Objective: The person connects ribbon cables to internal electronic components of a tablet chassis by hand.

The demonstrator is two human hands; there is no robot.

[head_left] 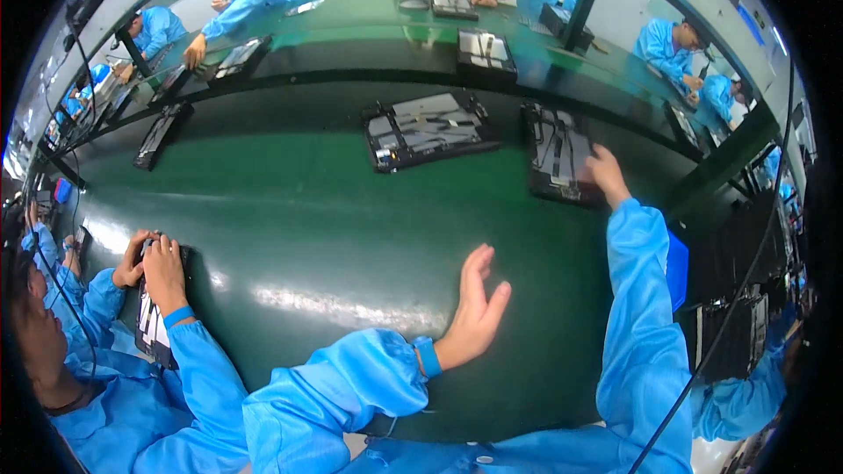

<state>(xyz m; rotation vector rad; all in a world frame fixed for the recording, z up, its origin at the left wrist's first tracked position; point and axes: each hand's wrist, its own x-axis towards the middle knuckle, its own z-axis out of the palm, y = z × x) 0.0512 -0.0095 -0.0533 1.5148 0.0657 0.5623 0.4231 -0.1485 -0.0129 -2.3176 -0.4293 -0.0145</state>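
Observation:
My right hand (608, 174) reaches far out to the right and has hold of the right edge of an opened tablet (557, 154). This tablet has a black frame with grey battery cells and dark ribbon cables. Slightly blurred, the fingers are partly over the edge, and the thumb's contact cannot be made out. My left hand (474, 312) hovers above the green bench with fingers stretched and nothing in it; a blue band circles its wrist. Left of the held tablet lies another opened tablet (428, 130), tilted, with similar cells and cables.
At my left, a co-worker's hands (158, 272) work on a tablet (154, 325). A tablet (163, 135) lies at the far left of the green bench (299, 246). Metal framing (716, 154) and a blue bin (676, 270) stand right. Other workers sit beyond the raised ledge.

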